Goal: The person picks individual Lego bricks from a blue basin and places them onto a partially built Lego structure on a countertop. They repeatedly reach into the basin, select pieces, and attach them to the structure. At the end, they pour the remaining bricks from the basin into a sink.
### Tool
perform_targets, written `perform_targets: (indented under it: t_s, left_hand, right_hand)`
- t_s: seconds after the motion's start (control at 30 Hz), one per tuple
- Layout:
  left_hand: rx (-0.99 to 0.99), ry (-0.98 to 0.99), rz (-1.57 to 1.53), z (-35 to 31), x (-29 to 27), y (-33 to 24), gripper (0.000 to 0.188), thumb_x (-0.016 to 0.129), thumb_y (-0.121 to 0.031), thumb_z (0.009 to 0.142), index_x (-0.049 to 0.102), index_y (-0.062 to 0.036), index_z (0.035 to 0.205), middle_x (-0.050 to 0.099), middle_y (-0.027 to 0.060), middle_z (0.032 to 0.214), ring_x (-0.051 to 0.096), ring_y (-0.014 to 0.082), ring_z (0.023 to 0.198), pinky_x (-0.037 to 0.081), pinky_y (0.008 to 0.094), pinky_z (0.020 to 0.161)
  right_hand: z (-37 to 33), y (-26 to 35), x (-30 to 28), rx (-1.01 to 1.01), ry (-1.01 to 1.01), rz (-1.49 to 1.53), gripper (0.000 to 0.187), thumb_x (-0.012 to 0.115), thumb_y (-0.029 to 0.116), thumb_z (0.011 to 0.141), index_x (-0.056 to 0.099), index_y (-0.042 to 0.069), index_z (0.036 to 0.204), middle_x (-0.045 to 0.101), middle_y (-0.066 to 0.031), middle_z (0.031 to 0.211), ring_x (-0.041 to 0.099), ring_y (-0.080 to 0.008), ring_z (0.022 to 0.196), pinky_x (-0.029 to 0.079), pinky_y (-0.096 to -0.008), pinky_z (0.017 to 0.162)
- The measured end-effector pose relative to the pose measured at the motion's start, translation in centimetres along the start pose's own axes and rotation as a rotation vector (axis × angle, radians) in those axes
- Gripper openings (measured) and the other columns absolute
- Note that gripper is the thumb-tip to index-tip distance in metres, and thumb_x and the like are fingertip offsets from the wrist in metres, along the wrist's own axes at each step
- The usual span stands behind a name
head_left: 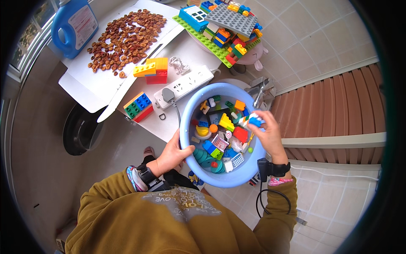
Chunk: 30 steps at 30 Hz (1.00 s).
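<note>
A light blue plastic basin [192, 101] full of loose toy blocks and small toy parts is in front of me. My left hand [172, 155] is closed on its left rim, thumb over the edge. Above the right side of the basin, my right hand [270, 134] pinches a blue toy block [256, 121]; white and coloured pieces show beside it, and I cannot tell whether they are joined to it. Inside lie a yellow toy banana [202, 131], a red block [240, 135], a yellow block [226, 122] and several teal round pieces.
Left of the basin, a white table holds a power strip [184, 86] with a grey plug, and two small block stacks [156, 70]. Beyond are drying reddish slices [127, 40], a blue detergent bottle [75, 29] and a green baseplate [222, 55] with a block building. A tap [263, 91] stands behind.
</note>
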<state>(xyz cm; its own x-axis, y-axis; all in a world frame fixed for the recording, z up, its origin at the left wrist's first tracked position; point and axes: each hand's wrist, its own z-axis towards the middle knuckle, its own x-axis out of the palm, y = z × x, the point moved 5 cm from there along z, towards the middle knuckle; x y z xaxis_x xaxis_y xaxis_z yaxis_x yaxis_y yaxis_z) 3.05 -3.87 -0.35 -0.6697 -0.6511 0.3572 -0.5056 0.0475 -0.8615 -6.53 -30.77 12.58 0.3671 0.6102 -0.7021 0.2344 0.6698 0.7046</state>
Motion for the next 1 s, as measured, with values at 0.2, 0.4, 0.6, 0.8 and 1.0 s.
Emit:
perform_targets:
  t_s: [0.2, 0.4, 0.6, 0.8, 1.0]
  left_hand:
    - [-0.011, -0.003, 0.039, 0.1, -0.3, 0.3, 0.076, 0.07, -0.013, 0.087, 0.031, -0.0024, 0.151, 0.057, 0.0069, 0.104, 0.058, 0.0119, 0.081, 0.053, 0.027, 0.066]
    - [0.025, 0.037, 0.033, 0.3, -0.3, 0.4, 0.072, 0.07, -0.014, 0.088, 0.033, -0.0002, 0.149, 0.056, 0.0104, 0.123, 0.056, 0.017, 0.109, 0.049, 0.0329, 0.097]
    - [0.072, 0.031, 0.032, 0.5, -0.3, 0.5, 0.072, 0.069, -0.014, 0.088, 0.031, -0.0029, 0.148, 0.055, 0.0079, 0.103, 0.058, 0.0138, 0.079, 0.052, 0.0285, 0.067]
    - [0.033, 0.042, -0.015, 0.3, -0.2, 0.5, 0.072, 0.068, -0.014, 0.087, 0.031, -0.0057, 0.148, 0.054, 0.0056, 0.091, 0.06, 0.0126, 0.065, 0.053, 0.0267, 0.052]
    - [0.021, 0.048, -0.032, 0.2, -0.3, 0.2, 0.073, 0.069, -0.013, 0.087, 0.03, -0.0064, 0.149, 0.054, 0.0051, 0.087, 0.06, 0.0126, 0.064, 0.053, 0.0269, 0.051]
  right_hand:
    - [0.7, -0.5, 1.3, 0.057, -0.042, 0.065, 0.036, 0.078, 0.006, 0.083, 0.064, 0.001, 0.116, 0.063, -0.0085, 0.106, 0.067, -0.0172, 0.096, 0.056, -0.0293, 0.077]
    - [2.2, 1.6, 3.0, -0.109, -0.004, -0.117, 0.038, 0.076, 0.002, 0.087, 0.06, -0.001, 0.121, 0.059, -0.0096, 0.116, 0.066, -0.0162, 0.1, 0.057, -0.028, 0.081]
    - [5.5, 5.6, 4.5, -0.37, -0.211, -0.171, 0.042, 0.078, 0.002, 0.083, 0.06, 0.002, 0.122, 0.061, -0.0132, 0.115, 0.066, -0.0244, 0.102, 0.056, -0.0328, 0.083]
    - [11.8, 9.1, 9.4, -0.633, -0.235, -0.291, 0.046, 0.077, 0.003, 0.083, 0.058, 0.001, 0.125, 0.061, -0.0183, 0.115, 0.061, -0.0369, 0.105, 0.051, -0.0416, 0.091]
    - [16.7, 9.0, 14.5, -0.622, -0.203, -0.429, 0.048, 0.075, 0.008, 0.084, 0.055, 0.002, 0.127, 0.06, -0.0175, 0.113, 0.06, -0.0372, 0.107, 0.051, -0.0429, 0.092]
